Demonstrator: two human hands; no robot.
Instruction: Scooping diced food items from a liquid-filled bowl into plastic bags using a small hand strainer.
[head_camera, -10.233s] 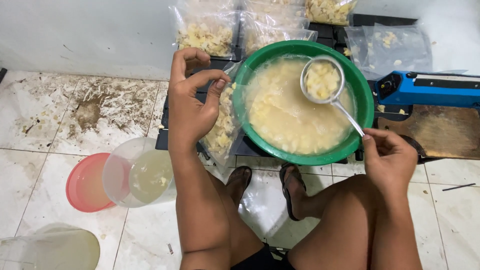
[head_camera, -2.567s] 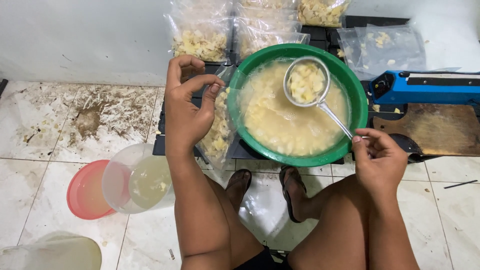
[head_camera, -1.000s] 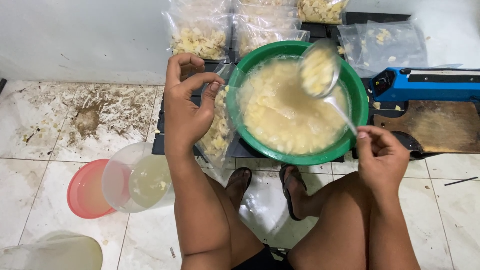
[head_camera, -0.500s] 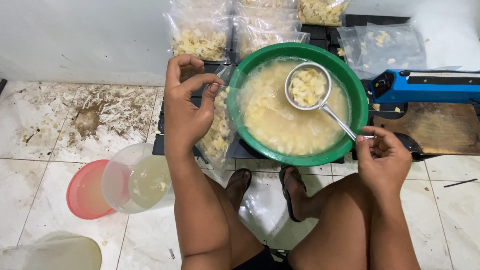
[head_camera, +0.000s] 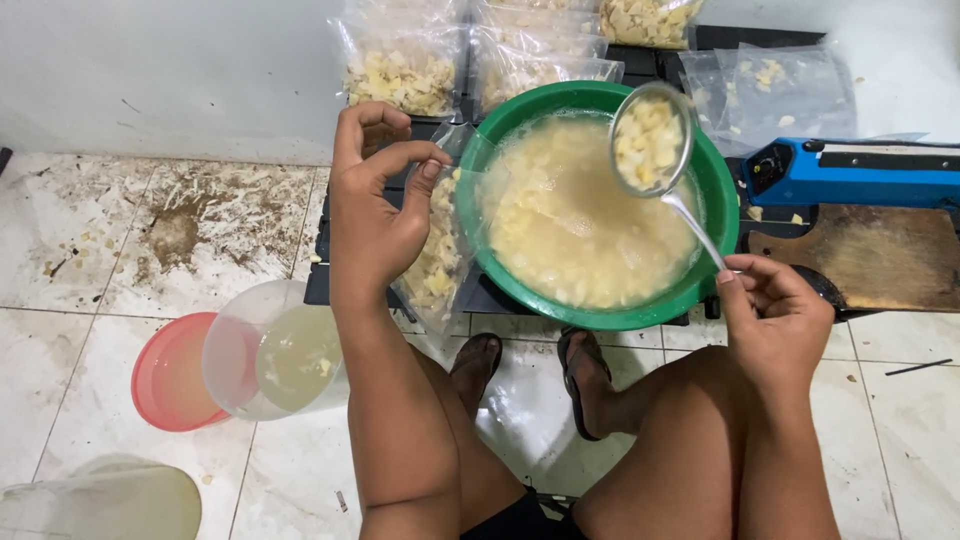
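Right fingers (head_camera: 745, 290) pinch a loaded ladle (head_camera: 652, 140) over the bowl (head_camera: 720, 190); left fingers (head_camera: 425, 175) hold a bag (head_camera: 440, 250) open, so tip slowly.

Bright even overhead light, soft shadows under legs, mild floor-tile glare, sharp focus throughout.

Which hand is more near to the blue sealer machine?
Right. The right hand holds the ladle just below and left of the sealer. The left hand holds a bag beyond the green bowl.
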